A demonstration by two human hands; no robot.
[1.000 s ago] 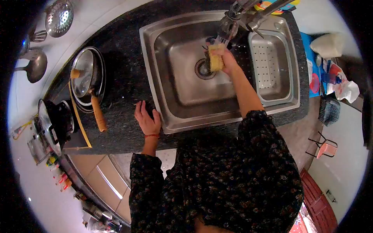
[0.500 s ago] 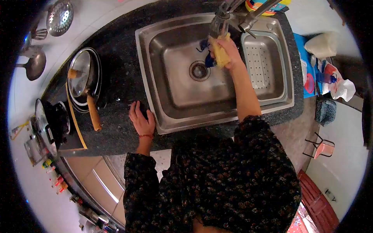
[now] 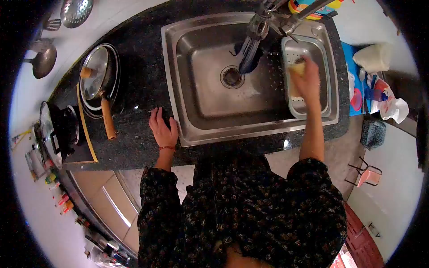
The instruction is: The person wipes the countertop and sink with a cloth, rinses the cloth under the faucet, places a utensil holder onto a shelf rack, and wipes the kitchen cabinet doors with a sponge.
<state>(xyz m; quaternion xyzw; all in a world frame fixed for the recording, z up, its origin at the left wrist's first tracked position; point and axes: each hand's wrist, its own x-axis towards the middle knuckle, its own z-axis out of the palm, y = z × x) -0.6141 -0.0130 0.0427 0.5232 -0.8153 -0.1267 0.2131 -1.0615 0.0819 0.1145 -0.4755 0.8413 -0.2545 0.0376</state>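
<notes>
My right hand, slightly blurred, is closed around a yellow sponge over the perforated drain basket on the right side of the steel sink. Whether the sponge touches the basket floor is hard to tell. Water runs from the faucet into the large basin beside the drain. My left hand lies flat on the dark countertop, fingers spread, just left of the sink's front corner.
A lidded pan with a wooden handle sits on the counter at left, near a black wok. Ladles hang on the left wall. Behind the faucet stands a yellow bottle. Bags and small items lie on a blue surface at right.
My right hand has moved right with the sponge, from under the faucet to over the drain basket. The water stream now falls freely into the basin. My left hand stays on the countertop.
</notes>
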